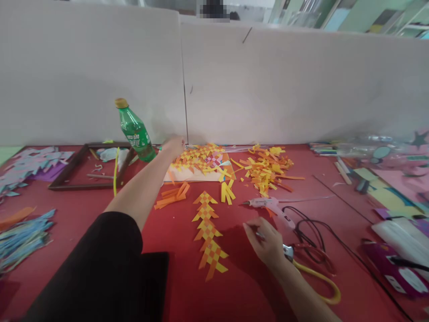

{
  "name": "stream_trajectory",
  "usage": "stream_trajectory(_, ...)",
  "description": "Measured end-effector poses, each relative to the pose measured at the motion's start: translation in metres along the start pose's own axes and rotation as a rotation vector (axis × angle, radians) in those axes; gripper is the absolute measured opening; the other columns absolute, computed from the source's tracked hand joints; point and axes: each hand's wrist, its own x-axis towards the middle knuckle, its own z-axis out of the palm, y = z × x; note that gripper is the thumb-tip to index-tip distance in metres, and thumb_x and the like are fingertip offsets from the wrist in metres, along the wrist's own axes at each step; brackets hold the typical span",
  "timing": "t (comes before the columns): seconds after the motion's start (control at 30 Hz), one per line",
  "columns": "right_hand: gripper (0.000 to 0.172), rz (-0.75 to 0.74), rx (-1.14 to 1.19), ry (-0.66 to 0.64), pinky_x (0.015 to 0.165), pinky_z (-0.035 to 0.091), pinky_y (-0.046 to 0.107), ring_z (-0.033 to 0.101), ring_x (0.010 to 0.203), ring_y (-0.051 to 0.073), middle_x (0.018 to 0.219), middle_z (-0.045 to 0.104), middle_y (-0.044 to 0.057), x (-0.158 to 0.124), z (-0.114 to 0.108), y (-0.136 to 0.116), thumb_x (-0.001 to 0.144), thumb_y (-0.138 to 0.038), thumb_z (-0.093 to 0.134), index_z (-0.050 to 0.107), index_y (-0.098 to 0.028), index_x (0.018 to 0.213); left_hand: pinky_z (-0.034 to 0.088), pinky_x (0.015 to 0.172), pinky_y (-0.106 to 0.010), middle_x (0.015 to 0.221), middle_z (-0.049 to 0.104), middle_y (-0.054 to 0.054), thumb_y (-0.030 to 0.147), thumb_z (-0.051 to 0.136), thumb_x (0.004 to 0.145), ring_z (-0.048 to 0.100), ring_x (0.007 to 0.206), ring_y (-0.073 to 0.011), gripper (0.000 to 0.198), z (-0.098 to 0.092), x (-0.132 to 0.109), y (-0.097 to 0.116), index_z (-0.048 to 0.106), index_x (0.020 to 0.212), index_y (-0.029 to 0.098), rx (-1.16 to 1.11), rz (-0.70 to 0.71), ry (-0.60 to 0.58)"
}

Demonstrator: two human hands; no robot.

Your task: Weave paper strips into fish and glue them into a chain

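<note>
My left hand (176,145) reaches to the back, at the left edge of a pile of orange and yellow woven paper pieces (196,157); its fingertips are blurred and hidden. My right hand (266,239) is curled round the metal blades of scissors with a yellow handle (331,286), which stick out past the wrist. Between my arms, a column of overlapping orange-yellow checkered pieces (208,230) runs down the red table (191,295). A pink glue gun (276,208) lies just beyond my right hand.
Loose yellow strips (268,167) are heaped at the back. Orange strips (174,195) lie near a green bottle (136,132) and brown frame (80,184). Blue strips (27,239) sit left. A black cable (348,250) crosses the right side, near a purple device (392,268).
</note>
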Motion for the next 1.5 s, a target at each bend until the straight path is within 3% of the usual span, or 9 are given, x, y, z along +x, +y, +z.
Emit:
stream_trajectory(0.27, 0.01, -0.027, 0.025, -0.016, 0.057, 0.048, 0.022, 0.059, 0.055, 0.011, 0.065, 0.062, -0.003, -0.003, -0.001, -0.002, 0.09, -0.017, 0.059, 0.056, -0.024, 0.083, 0.055, 0.088, -0.045, 0.126, 0.06, -0.01, 0.034, 0.06, 0.094, 0.063, 0.106, -0.0239, 0.035, 0.02, 0.033, 0.007, 0.058, 0.125, 0.018, -0.066, -0.085, 0.064)
stream_trajectory(0.53, 0.01, 0.035, 0.064, -0.019, 0.057, 0.046, 0.021, 0.059, 0.056, 0.011, 0.065, 0.061, -0.003, -0.003, -0.004, 0.0, 0.088, -0.017, 0.06, 0.057, -0.023, 0.082, 0.054, 0.089, -0.043, 0.122, 0.063, -0.01, 0.032, 0.059, 0.094, 0.064, 0.104, -0.0222, 0.03, -0.004, 0.012, 0.012, 0.06, 0.121, 0.018, -0.291, 0.146, 0.304)
stream_trajectory(0.67, 0.01, 0.074, 0.095, 0.001, 0.056, 0.046, 0.021, 0.058, 0.055, 0.011, 0.065, 0.061, -0.003, -0.002, -0.007, -0.001, 0.088, -0.019, 0.061, 0.058, -0.023, 0.08, 0.051, 0.091, -0.031, 0.103, 0.073, -0.005, 0.015, 0.059, 0.089, 0.067, 0.095, -0.0162, 0.023, -0.021, -0.018, 0.019, 0.067, 0.11, 0.022, -0.436, 0.25, 0.44)
stream_trajectory(0.83, 0.01, 0.137, 0.183, -0.006, 0.057, 0.047, 0.022, 0.058, 0.058, 0.012, 0.067, 0.061, -0.002, -0.002, -0.005, -0.002, 0.088, -0.023, 0.062, 0.059, -0.023, 0.079, 0.054, 0.081, -0.026, 0.098, 0.075, -0.005, 0.016, 0.059, 0.085, 0.069, 0.086, -0.0141, 0.02, -0.032, -0.072, 0.033, 0.071, 0.101, 0.02, -0.62, 0.295, 0.494)
stream_trajectory(0.93, 0.008, 0.195, 0.251, -0.007, 0.061, 0.05, 0.024, 0.061, 0.064, 0.014, 0.073, 0.063, 0.0, -0.003, -0.001, -0.005, 0.092, -0.025, 0.058, 0.059, -0.023, 0.084, 0.055, 0.076, -0.026, 0.089, 0.076, -0.004, 0.017, 0.062, 0.082, 0.07, 0.081, -0.0151, 0.012, -0.03, -0.113, 0.042, 0.074, 0.086, 0.02, -0.716, 0.323, 0.418)
stream_trajectory(1.1, 0.009, 0.258, 0.366, -0.045, 0.073, 0.057, 0.027, 0.068, 0.081, 0.016, 0.089, 0.069, 0.004, 0.006, -0.002, -0.025, 0.094, -0.03, 0.056, 0.061, -0.024, 0.098, 0.058, 0.07, -0.025, 0.089, 0.076, -0.004, 0.023, 0.066, 0.081, 0.072, 0.078, -0.015, 0.01, -0.013, -0.192, 0.058, 0.07, 0.089, 0.018, -0.891, 0.345, 0.243)
stream_trajectory(1.27, 0.035, 0.325, 0.803, -0.232, 0.094, 0.056, 0.036, 0.064, 0.114, 0.02, 0.121, 0.066, 0.009, 0.026, -0.007, -0.061, 0.091, -0.041, 0.06, 0.051, -0.027, 0.122, 0.062, 0.063, -0.026, 0.082, 0.076, -0.004, 0.026, 0.067, 0.082, 0.073, 0.072, -0.0158, 0.009, 0.017, -0.261, 0.07, 0.067, 0.087, 0.019, -0.966, 0.388, 0.001)
stream_trajectory(1.37, 0.042, 0.449, 0.94, -0.451, 0.068, 0.06, 0.03, 0.07, 0.085, 0.018, 0.103, 0.069, 0.006, 0.03, -0.005, -0.075, 0.089, -0.049, 0.06, 0.049, -0.026, 0.122, 0.063, 0.064, -0.027, 0.086, 0.076, -0.004, 0.027, 0.063, 0.085, 0.074, 0.076, -0.0171, 0.006, 0.034, -0.284, 0.067, 0.066, 0.088, 0.022, -0.938, 0.386, -0.049)
stream_trajectory(1.5, 0.024, 0.469, 0.69, -0.559, 0.054, 0.053, 0.025, 0.06, 0.055, 0.012, 0.069, 0.062, -0.002, 0.021, -0.001, -0.079, 0.093, -0.044, 0.053, 0.058, -0.02, 0.093, 0.064, 0.071, -0.03, 0.091, 0.075, -0.006, 0.029, 0.056, 0.092, 0.073, 0.081, -0.0175, 0.012, 0.045, -0.294, 0.052, 0.065, 0.097, 0.023, -0.799, 0.407, -0.043)
